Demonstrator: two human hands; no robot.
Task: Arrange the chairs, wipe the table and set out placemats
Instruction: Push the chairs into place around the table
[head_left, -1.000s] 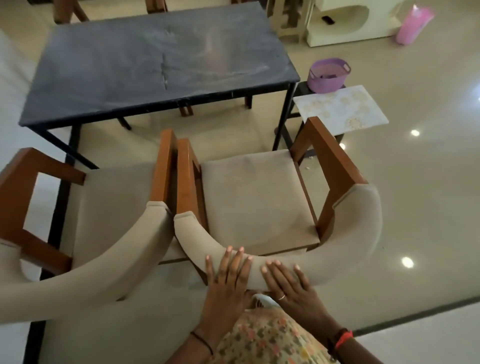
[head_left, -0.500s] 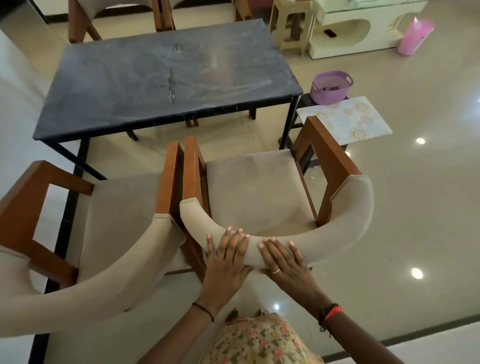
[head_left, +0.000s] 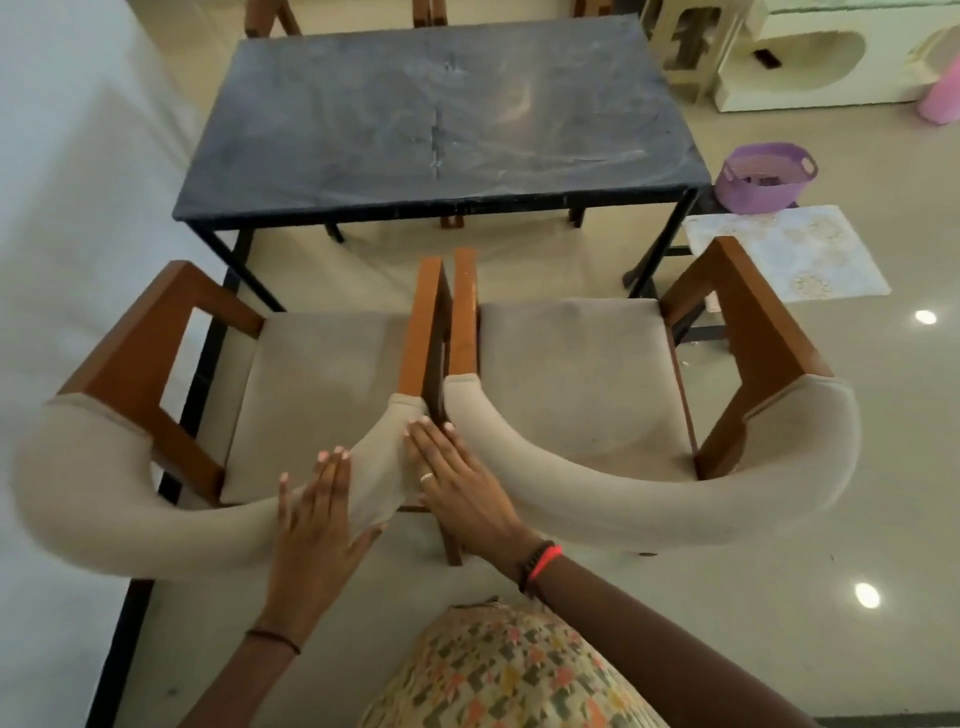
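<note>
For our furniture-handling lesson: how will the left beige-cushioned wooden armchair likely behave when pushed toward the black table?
Likely rigid and fairly heavy: the left beige-cushioned wooden armchair has thick wooden arms. It should slide readily on the glossy cream floor. Its padded backrest probably gives slightly under the flat left hand.

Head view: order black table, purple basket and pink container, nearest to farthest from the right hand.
1. Black table, straight ahead of the right hand.
2. Purple basket, ahead right, beside the table.
3. Pink container, far right edge.
</note>
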